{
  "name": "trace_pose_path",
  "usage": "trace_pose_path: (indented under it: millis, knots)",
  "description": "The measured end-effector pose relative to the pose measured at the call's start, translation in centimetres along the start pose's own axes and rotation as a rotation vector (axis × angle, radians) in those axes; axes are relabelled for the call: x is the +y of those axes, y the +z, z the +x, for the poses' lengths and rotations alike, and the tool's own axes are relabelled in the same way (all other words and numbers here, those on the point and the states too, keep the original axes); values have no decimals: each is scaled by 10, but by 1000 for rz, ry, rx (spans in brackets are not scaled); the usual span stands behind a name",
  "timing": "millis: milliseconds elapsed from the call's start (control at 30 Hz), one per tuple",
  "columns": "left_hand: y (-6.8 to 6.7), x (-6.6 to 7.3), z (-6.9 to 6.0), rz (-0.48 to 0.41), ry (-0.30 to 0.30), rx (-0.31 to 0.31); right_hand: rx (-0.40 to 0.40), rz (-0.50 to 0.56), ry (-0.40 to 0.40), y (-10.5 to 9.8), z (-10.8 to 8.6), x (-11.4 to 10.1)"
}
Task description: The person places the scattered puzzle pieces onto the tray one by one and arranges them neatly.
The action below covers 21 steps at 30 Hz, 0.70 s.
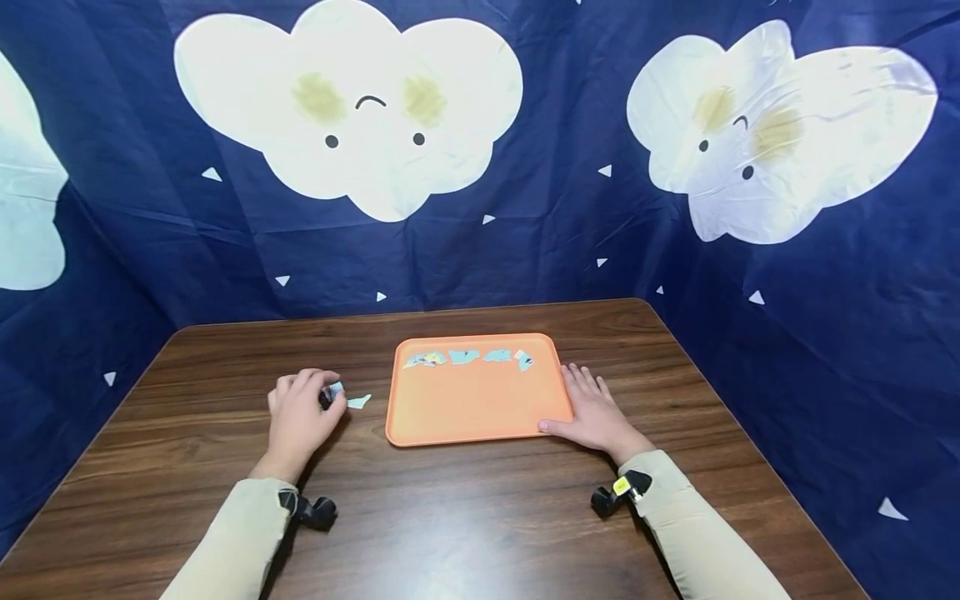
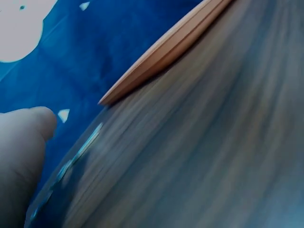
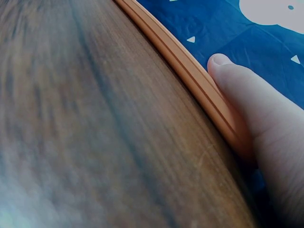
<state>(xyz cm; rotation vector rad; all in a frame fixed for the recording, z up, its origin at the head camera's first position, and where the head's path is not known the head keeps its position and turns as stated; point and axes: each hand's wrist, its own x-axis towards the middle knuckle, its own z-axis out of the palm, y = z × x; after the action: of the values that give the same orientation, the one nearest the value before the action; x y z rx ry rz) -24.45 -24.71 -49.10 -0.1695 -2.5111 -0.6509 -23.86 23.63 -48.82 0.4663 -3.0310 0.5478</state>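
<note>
My left hand (image 1: 298,419) is at the left of the tray, its fingers bent down over some small light-blue and dark pieces (image 1: 337,388). A gap shows between fingers and thumb; whether a fingertip touches a piece is hidden. Beside the thumb lies another light-blue piece (image 1: 359,402). In the left wrist view the thumb (image 2: 23,156) is raised near thin pieces (image 2: 85,145) on the table. My right hand (image 1: 596,417) rests spread at the right edge of the orange tray (image 1: 472,408), thumb on its near rim; the right wrist view shows the thumb (image 3: 251,95) against the rim (image 3: 190,76).
Several torn-edged, light-blue pieces, among them one with yellow (image 1: 426,359) and one at the right end (image 1: 524,361), lie in a row along the tray's far side. Beyond the brown wooden table (image 1: 450,517) hangs a dark blue cloth (image 1: 555,250) with white clouds.
</note>
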Motion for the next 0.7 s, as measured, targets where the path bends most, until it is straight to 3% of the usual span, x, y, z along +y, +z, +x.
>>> trace_pose_path:
  millis: [167,367,533,700]
  knots:
    - [-15,-20,-8,65,-119,-84,-8,-1,7,2,1,0]
    - [-24,-27,-12,138,-215,-140,-3,11,5,2,1,0]
    - [-26,-28,-13,163,-250,-171,-8,13,2,2,1,0]
    - [-28,-32,-14,117,-250,-180,-10,12,5,2,1,-1]
